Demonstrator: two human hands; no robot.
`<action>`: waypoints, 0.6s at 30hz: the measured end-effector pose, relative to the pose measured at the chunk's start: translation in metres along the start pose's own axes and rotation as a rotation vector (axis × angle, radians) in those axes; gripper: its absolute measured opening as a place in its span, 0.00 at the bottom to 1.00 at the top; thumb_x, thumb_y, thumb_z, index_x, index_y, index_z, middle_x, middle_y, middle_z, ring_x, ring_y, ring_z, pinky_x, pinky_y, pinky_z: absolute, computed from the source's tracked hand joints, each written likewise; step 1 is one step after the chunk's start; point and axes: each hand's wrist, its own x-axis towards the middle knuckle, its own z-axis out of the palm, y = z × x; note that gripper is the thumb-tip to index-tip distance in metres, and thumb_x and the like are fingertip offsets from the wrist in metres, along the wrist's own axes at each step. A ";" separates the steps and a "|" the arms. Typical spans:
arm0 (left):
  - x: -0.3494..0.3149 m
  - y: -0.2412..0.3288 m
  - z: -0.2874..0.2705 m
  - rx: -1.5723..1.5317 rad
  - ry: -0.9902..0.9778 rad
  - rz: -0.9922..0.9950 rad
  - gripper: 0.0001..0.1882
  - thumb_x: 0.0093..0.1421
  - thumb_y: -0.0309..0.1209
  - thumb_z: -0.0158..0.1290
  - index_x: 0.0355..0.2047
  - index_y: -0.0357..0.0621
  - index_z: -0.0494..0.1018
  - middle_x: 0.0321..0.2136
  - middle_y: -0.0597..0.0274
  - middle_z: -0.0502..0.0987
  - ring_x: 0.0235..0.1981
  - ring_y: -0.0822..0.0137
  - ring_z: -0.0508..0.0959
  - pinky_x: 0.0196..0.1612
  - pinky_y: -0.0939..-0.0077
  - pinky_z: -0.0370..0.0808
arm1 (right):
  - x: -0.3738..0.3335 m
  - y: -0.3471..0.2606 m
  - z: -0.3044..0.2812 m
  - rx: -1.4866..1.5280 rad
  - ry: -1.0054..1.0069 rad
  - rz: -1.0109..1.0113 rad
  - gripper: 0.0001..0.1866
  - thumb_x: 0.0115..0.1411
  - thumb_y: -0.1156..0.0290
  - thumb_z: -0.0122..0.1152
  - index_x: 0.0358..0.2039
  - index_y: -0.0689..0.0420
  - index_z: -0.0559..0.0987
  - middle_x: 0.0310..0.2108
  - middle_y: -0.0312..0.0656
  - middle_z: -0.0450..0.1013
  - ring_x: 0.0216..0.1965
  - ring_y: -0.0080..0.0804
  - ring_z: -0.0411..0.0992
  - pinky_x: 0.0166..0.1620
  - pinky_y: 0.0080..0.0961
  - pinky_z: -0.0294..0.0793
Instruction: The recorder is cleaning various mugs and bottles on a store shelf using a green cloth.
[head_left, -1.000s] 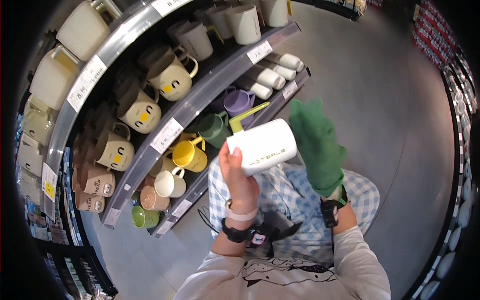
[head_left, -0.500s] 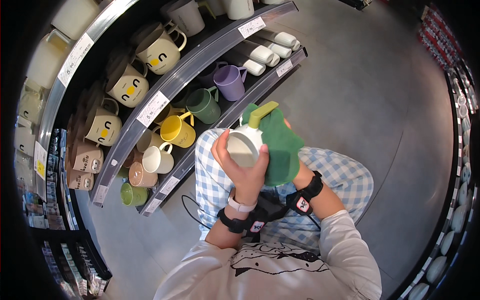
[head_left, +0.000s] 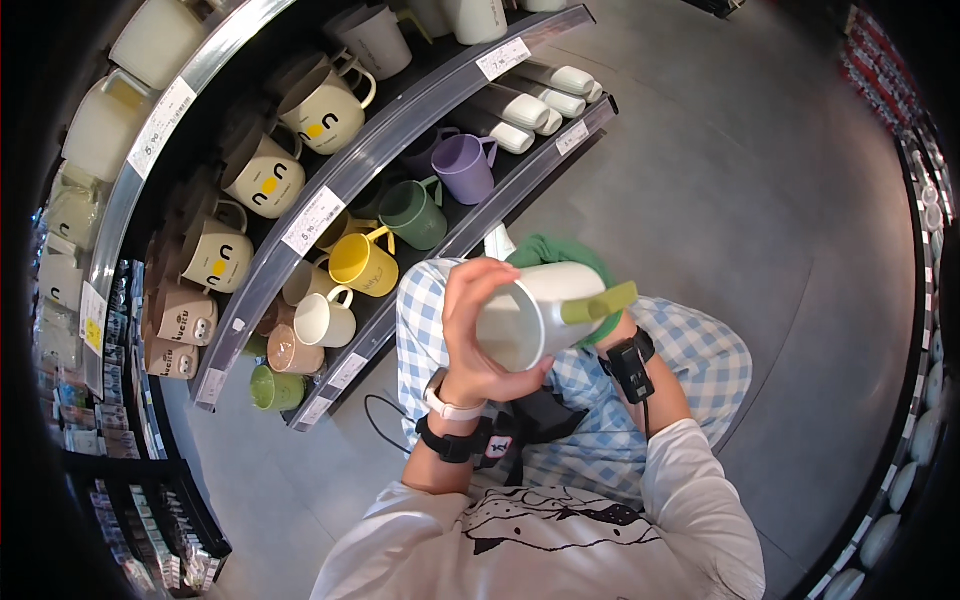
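Note:
My left hand [head_left: 468, 335] is wrapped round the rim end of a white mug [head_left: 565, 283]. The mug is tipped on its side, its open mouth facing left and its olive-green handle [head_left: 600, 303] pointing right. A green cloth [head_left: 575, 252] lies bunched against the far side and base of the mug. My right hand [head_left: 618, 332] holds the cloth there from the right; its fingers are hidden behind mug and cloth. Both hands are above my lap in blue-and-white checked trousers [head_left: 690, 350].
At the left, a shelf unit [head_left: 480, 220] carries yellow, green, purple and cream mugs, such as a yellow mug [head_left: 363, 264]. Larger cream mugs [head_left: 262, 175] stand one tier up. Grey floor [head_left: 800, 300] extends to the right, toward another shelf [head_left: 915, 400].
The mug has turned from upright onto its side, its handle swinging right and down. The cloth, spread out before, is now bunched round the mug's far side. My right hand has moved behind it.

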 end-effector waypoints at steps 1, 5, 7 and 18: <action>-0.003 -0.004 0.000 0.006 0.000 0.002 0.33 0.27 0.33 0.59 0.39 0.40 0.65 0.36 0.54 0.64 0.39 0.59 0.66 0.43 0.71 0.62 | 0.001 -0.001 0.003 0.021 0.007 -0.001 0.21 0.42 0.67 0.59 0.37 0.60 0.69 0.33 0.41 0.67 0.35 0.35 0.66 0.39 0.27 0.66; -0.009 -0.005 0.013 -0.520 0.335 -0.372 0.37 0.37 0.38 0.57 0.46 0.38 0.55 0.39 0.56 0.62 0.43 0.65 0.64 0.47 0.73 0.60 | 0.007 -0.006 0.010 0.085 0.076 -0.013 0.21 0.42 0.67 0.59 0.38 0.61 0.69 0.34 0.42 0.67 0.35 0.35 0.66 0.39 0.26 0.66; -0.012 -0.008 0.016 -0.714 0.605 -0.467 0.41 0.37 0.43 0.57 0.49 0.37 0.53 0.40 0.54 0.63 0.43 0.63 0.65 0.47 0.73 0.61 | 0.011 -0.010 0.030 0.188 0.123 -0.023 0.21 0.42 0.68 0.59 0.38 0.61 0.68 0.34 0.42 0.67 0.35 0.35 0.67 0.39 0.26 0.66; -0.017 -0.025 0.004 0.236 0.339 -0.018 0.38 0.36 0.27 0.58 0.50 0.35 0.57 0.45 0.52 0.60 0.47 0.58 0.62 0.49 0.69 0.61 | 0.005 -0.028 0.007 0.139 0.295 0.016 0.21 0.41 0.70 0.59 0.38 0.61 0.69 0.36 0.44 0.68 0.36 0.35 0.67 0.40 0.26 0.66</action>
